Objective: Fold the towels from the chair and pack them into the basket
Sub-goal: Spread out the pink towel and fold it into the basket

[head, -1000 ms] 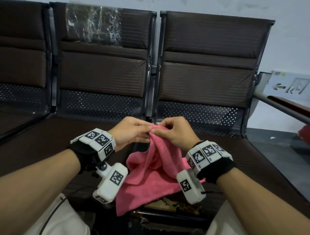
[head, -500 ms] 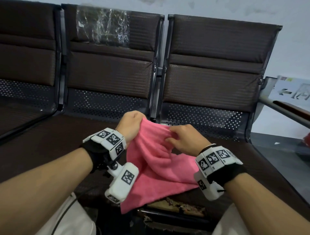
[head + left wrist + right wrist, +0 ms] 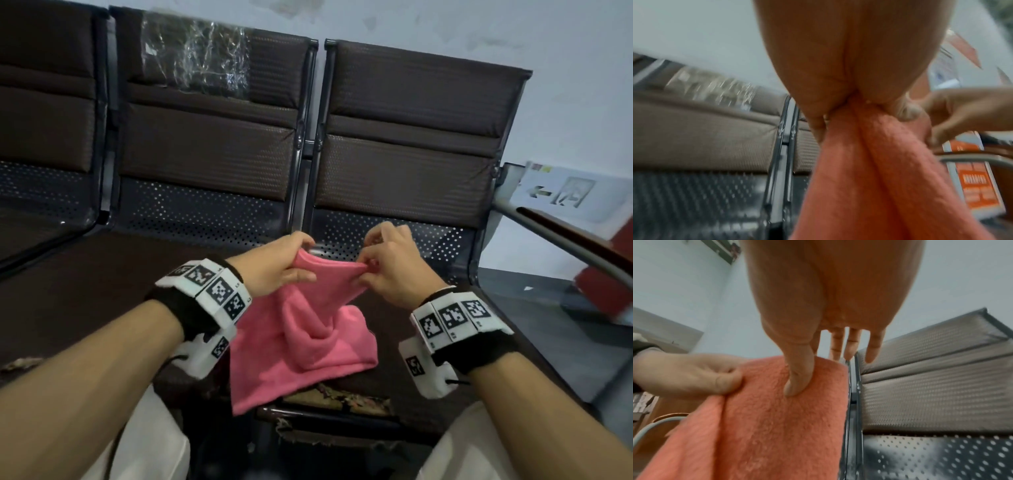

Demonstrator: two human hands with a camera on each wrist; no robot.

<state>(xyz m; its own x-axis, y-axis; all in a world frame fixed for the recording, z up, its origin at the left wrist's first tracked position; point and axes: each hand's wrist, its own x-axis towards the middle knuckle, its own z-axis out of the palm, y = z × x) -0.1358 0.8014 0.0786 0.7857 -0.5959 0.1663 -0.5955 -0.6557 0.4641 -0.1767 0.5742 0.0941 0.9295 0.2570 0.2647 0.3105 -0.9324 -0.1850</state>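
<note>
From the head view, the left hand point(image 3: 274, 265) and right hand point(image 3: 387, 270) each pinch the pink towel point(image 3: 301, 342) by its top edge, stretched left to right; the rest hangs down onto the chair seat point(image 3: 85, 291). Left wrist view: fingers bunch the cloth. Right wrist view: the thumb point(image 3: 799, 378) presses the towel, the other fingers extended.

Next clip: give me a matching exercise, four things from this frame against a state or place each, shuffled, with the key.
Things:
1. pink terry towel
2. left hand
3. clear plastic wrap
4. torn seat edge

States or places:
A. on a brown chair backrest
B. bunches one end of the towel's top edge
C. hangs from both hands
D. under the towel's lower hem

Pairs: 1-C, 2-B, 3-A, 4-D
</note>
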